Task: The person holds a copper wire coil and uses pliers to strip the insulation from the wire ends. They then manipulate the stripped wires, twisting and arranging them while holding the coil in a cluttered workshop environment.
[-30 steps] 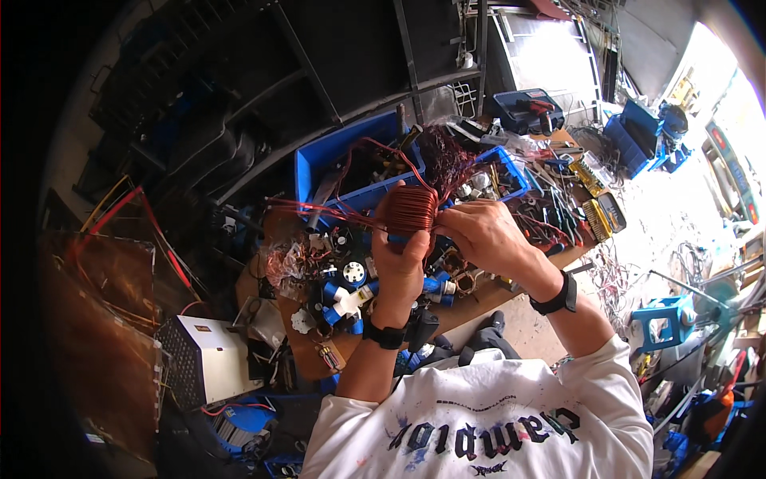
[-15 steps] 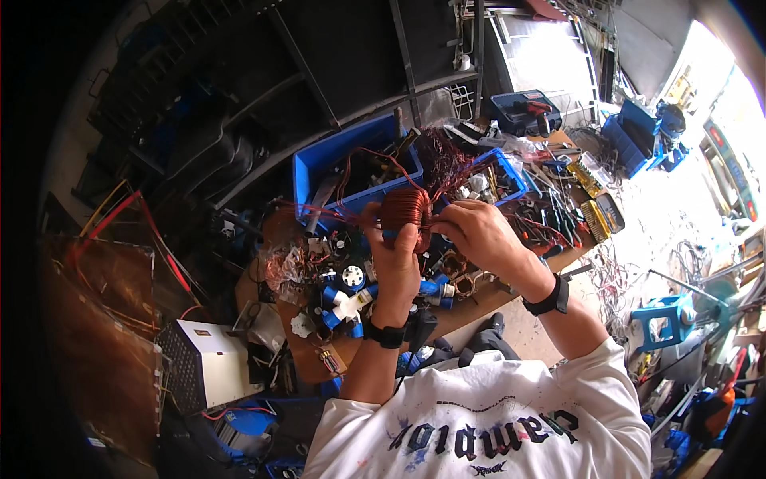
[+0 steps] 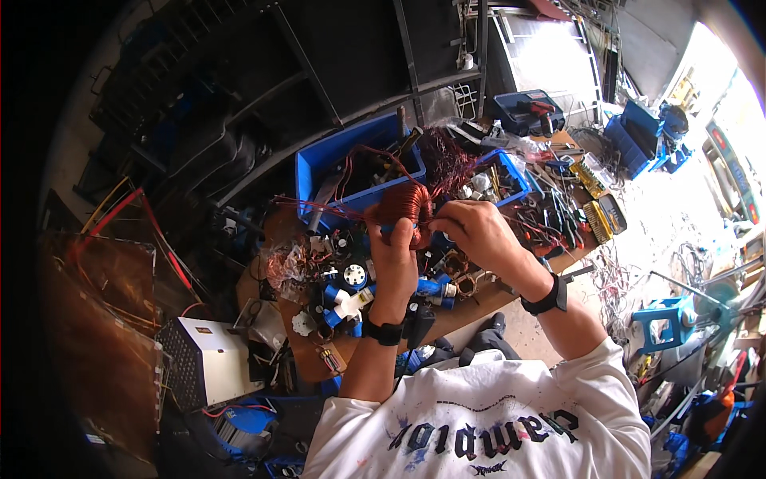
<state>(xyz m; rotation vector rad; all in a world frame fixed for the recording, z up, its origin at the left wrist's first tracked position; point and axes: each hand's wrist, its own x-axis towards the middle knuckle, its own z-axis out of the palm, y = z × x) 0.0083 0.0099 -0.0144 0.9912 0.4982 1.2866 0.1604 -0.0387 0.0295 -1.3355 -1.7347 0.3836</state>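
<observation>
A thick ring-shaped coil of copper wire [image 3: 403,204] is held up over the workbench. My left hand [image 3: 392,247] is wrapped round its near left side, thumb pressed on the windings. At the coil's right edge, my right hand [image 3: 467,227] has its fingers pinched together; what sits between them is too small to make out, though it may be wire of the coil. Loose reddish wire ends [image 3: 319,207] trail from the coil toward the left, and another strand loops up over the blue bin [image 3: 307,180] behind it.
A smaller blue tray [image 3: 515,180] of parts and a tangle of dark red wire [image 3: 447,160] lie beyond my hands. Pliers and hand tools [image 3: 562,219] cover the right side of the bench. Blue-and-white pipe fittings [image 3: 349,303] lie nearer me. A white metal box [image 3: 211,359] stands at left.
The coil has tilted slightly in my left hand, and its trailing wires have shifted a little. My right hand keeps its pinch at the coil's right edge.
</observation>
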